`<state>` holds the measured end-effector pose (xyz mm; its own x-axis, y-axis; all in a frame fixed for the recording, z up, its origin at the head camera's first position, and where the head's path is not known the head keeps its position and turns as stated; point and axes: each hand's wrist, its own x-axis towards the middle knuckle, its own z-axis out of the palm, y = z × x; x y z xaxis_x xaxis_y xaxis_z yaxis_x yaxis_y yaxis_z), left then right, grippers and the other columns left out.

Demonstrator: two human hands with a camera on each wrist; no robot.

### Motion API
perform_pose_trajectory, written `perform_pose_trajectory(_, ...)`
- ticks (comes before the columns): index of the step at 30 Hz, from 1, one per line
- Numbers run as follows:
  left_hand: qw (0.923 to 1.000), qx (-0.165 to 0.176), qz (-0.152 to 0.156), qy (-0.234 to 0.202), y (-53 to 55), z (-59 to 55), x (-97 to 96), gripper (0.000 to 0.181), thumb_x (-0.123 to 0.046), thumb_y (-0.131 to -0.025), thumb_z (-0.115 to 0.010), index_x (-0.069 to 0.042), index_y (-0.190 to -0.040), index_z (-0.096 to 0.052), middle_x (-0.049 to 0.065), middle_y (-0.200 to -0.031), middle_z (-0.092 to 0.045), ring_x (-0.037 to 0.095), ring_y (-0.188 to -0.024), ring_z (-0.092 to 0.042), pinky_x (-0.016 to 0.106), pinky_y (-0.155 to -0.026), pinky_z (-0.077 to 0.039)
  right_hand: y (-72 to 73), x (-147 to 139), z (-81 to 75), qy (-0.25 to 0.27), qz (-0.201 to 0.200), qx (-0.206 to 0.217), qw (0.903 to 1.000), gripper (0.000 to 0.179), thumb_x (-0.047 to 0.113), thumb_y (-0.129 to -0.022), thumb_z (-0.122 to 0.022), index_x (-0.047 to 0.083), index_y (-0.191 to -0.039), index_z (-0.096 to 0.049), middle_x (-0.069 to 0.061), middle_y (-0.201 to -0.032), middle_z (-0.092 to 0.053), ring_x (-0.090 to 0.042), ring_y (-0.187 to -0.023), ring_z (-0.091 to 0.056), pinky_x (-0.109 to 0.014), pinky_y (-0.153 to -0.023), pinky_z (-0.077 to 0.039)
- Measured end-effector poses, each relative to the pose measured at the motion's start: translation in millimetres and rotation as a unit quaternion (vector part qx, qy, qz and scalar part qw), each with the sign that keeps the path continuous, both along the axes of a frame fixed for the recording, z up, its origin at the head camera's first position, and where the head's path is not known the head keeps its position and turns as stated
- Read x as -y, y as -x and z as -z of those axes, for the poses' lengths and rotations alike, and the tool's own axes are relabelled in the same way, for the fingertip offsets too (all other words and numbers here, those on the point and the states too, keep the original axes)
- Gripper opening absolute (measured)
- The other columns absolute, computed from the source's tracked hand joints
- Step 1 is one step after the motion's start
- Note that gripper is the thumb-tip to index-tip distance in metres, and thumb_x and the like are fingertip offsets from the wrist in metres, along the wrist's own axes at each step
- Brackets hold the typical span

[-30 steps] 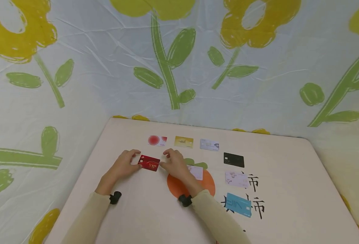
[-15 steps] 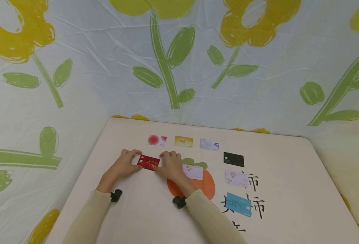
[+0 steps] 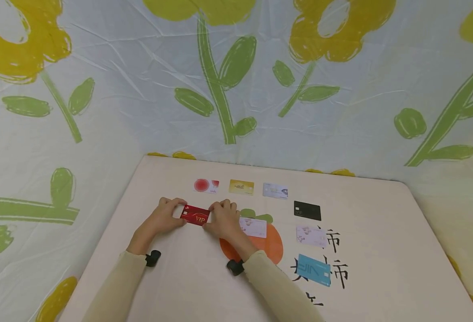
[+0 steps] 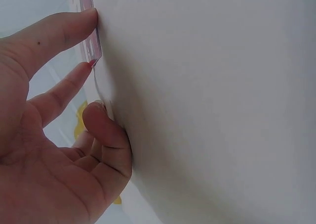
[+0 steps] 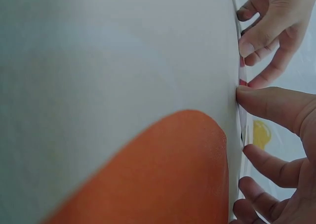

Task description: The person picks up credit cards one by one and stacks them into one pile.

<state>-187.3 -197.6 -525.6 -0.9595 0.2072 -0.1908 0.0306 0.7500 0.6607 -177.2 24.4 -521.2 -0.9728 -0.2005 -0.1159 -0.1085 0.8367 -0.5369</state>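
Note:
A red VIP card (image 3: 195, 214) lies nearly flat on the table between my hands in the head view. My left hand (image 3: 162, 218) holds its left end, thumb at the near corner and index finger at the far corner. At the right end my right hand (image 3: 225, 219) grips it the same way. In the left wrist view, the thumb and index fingertip meet the edge of the card (image 4: 89, 41), and the other fingers curl by the tabletop. The right wrist view shows the right thumb (image 5: 269, 100) low at the surface, with the left hand (image 5: 281, 26) beyond.
Behind lie a white card with a red circle (image 3: 205, 186), a gold card (image 3: 241, 187) and a silver card (image 3: 275, 190). Rightward are a black card (image 3: 307, 210), a pink floral card (image 3: 310, 235) and a blue card (image 3: 314, 270). Another floral card (image 3: 254, 227) sits beside my right hand.
My right hand has come left from just off the card's right end onto its corners, uncovering more of the floral card beside it. The left hand and the VIP card have barely moved.

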Motion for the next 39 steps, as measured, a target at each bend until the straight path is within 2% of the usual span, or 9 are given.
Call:
perform_pose_trajectory(11,1.0000,-0.002,0.000,0.004,-0.1,1.5,3.1,0.052,-0.017,-0.084,-0.080,-0.015,-0.131,-0.057,0.021,-0.122,-0.043,0.034,-0.106,-0.050,0.051,-0.084,-0.047,0.1,1.8,-0.3,0.004,0.000,-0.005,1.0000,0.046,0.032,-0.076,-0.086,0.014,-0.112,-0.063,-0.009,-0.116,-0.049,-0.029,-0.111,-0.039,-0.047,-0.094,-0.036)
perform_pose_trajectory(17,0.9994,-0.022,0.015,-0.021,1.3,3.7,2.6,0.051,-0.012,-0.082,-0.080,-0.010,-0.127,-0.056,0.013,-0.108,-0.052,0.026,-0.093,-0.051,0.041,-0.076,-0.045,-0.2,1.3,-1.5,0.016,0.002,-0.004,0.9999,0.045,0.029,-0.076,-0.086,0.013,-0.111,-0.062,-0.008,-0.105,-0.052,-0.028,-0.102,-0.042,-0.045,-0.087,-0.039)
perform_pose_trajectory(22,0.9982,-0.023,0.010,-0.054,1.8,4.6,0.4,0.050,-0.007,-0.080,-0.079,-0.007,-0.125,-0.055,0.007,-0.102,-0.057,0.021,-0.084,-0.052,0.035,-0.071,-0.044,0.2,1.1,-2.4,0.047,0.006,0.017,0.9987,0.043,0.024,-0.079,-0.084,0.012,-0.113,-0.059,-0.001,-0.093,-0.055,-0.022,-0.092,-0.046,-0.040,-0.079,-0.041)
perform_pose_trajectory(28,0.9976,-0.031,0.000,-0.061,1.4,4.2,-0.3,0.049,-0.004,-0.080,-0.077,-0.007,-0.124,-0.055,0.006,-0.101,-0.061,0.021,-0.086,-0.055,0.035,-0.072,-0.045,0.4,0.4,-3.6,0.107,0.031,0.043,0.9929,0.033,0.017,-0.085,-0.077,0.011,-0.113,-0.060,0.004,-0.086,-0.056,-0.020,-0.086,-0.050,-0.037,-0.075,-0.044)
perform_pose_trajectory(33,0.9963,-0.039,-0.006,-0.077,1.5,5.8,0.3,0.044,-0.001,-0.081,-0.072,-0.007,-0.122,-0.057,0.005,-0.097,-0.063,0.018,-0.082,-0.060,0.035,-0.072,-0.047,-0.9,-1.7,-3.2,0.136,0.037,0.033,0.9894,0.024,0.011,-0.090,-0.070,0.009,-0.112,-0.060,0.003,-0.086,-0.060,-0.020,-0.083,-0.054,-0.034,-0.072,-0.046)
perform_pose_trajectory(39,0.9943,-0.035,-0.028,-0.097,0.2,6.8,-0.2,0.039,-0.003,-0.083,-0.069,-0.009,-0.121,-0.058,0.005,-0.095,-0.065,0.017,-0.081,-0.063,0.033,-0.071,-0.049,-0.7,-3.2,-1.5,0.170,0.041,0.019,0.9844,0.018,0.008,-0.091,-0.065,0.007,-0.109,-0.061,0.000,-0.088,-0.063,-0.018,-0.080,-0.056,-0.033,-0.071,-0.048)
